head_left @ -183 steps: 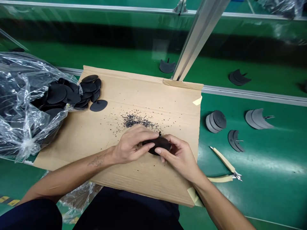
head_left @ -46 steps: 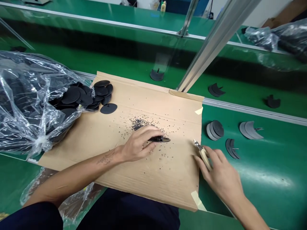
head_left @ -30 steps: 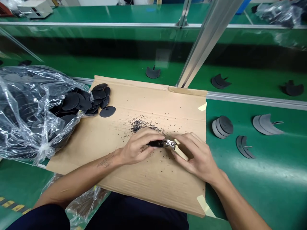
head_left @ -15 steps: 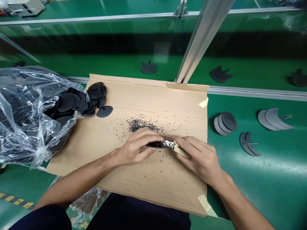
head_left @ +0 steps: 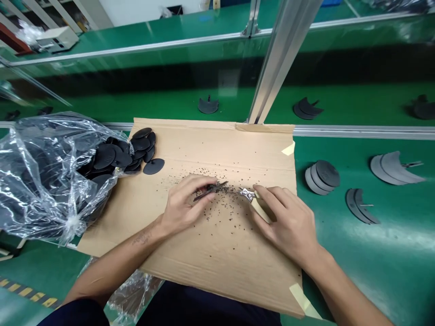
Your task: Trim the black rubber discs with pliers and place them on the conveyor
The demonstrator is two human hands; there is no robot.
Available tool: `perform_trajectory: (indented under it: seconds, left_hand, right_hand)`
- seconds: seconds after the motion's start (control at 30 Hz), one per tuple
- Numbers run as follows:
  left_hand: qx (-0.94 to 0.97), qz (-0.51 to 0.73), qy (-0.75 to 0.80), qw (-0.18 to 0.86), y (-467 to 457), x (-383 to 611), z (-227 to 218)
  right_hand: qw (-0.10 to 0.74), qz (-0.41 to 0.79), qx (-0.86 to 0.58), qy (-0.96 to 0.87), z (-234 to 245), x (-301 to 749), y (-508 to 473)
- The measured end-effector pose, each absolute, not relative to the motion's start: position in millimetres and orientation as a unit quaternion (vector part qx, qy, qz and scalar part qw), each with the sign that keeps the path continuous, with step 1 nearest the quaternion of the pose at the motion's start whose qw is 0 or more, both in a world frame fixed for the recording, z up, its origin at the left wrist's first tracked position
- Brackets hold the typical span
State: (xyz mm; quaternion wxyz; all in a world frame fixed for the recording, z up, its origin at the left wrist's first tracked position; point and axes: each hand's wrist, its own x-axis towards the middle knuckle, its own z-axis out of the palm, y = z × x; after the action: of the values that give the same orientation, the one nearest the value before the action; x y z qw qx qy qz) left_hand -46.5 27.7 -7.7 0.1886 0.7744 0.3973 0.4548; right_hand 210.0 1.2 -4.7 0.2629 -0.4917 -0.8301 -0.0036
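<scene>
My left hand (head_left: 183, 203) pinches a thin black disc (head_left: 210, 191) edge-on, just above a cardboard sheet (head_left: 217, 253). My right hand (head_left: 285, 222) is closed on small cutting pliers (head_left: 249, 195) with cream handles, whose steel jaws point left. A short gap separates the jaws from the disc. Dark trimmings (head_left: 224, 190) are scattered on the cardboard under and around both hands.
A clear plastic bag (head_left: 44, 176) spills several black discs (head_left: 136, 147) onto the cardboard's far left corner. Stacks of grey and black parts (head_left: 321, 175) lie on the green bench (head_left: 374, 258) to the right. A slanted aluminium post (head_left: 278, 59) rises behind the cardboard.
The pliers' jaws were at the disc's edge half a second ago; they have since drawn back to the right. My left hand has tilted the disc up.
</scene>
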Motion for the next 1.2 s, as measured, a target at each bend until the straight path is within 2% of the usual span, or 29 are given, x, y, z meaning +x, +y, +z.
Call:
perform_trajectory:
  seconds: [0.1,0.17,0.23,0.37,0.63,0.93,1.2]
  left_hand:
    - [0.648,0.496,0.401,0.416,33.4,-47.2,-12.4]
    - [0.604,0.477,0.371,0.520,35.1,-46.3,-16.1]
    - [0.580,0.438,0.344,0.595,34.9,-44.1,-19.2]
    - [0.531,0.401,0.294,0.686,32.3,-38.3,-19.8]
    - [0.525,0.389,0.255,0.712,30.9,-34.2,-14.6]
    - [0.597,0.362,0.266,0.665,27.5,-38.4,-17.6]
    - [0.563,0.371,0.242,0.698,26.9,-38.7,-17.3]
  right_hand:
    - [0.328,0.100,-0.478,-0.809,-4.7,205.8,0.6]
    - [0.358,0.155,-0.446,-0.805,-4.0,201.8,-1.2]
    - [0.375,0.172,-0.417,-0.810,-4.7,199.2,-3.3]
    - [0.365,0.123,-0.398,-0.832,-10.2,200.3,-5.7]
    - [0.339,0.071,-0.388,-0.854,-10.9,202.6,-6.1]
    - [0.326,0.069,-0.388,-0.860,-12.7,202.5,-8.6]
    - [0.328,0.075,-0.389,-0.857,-13.2,204.0,-11.5]
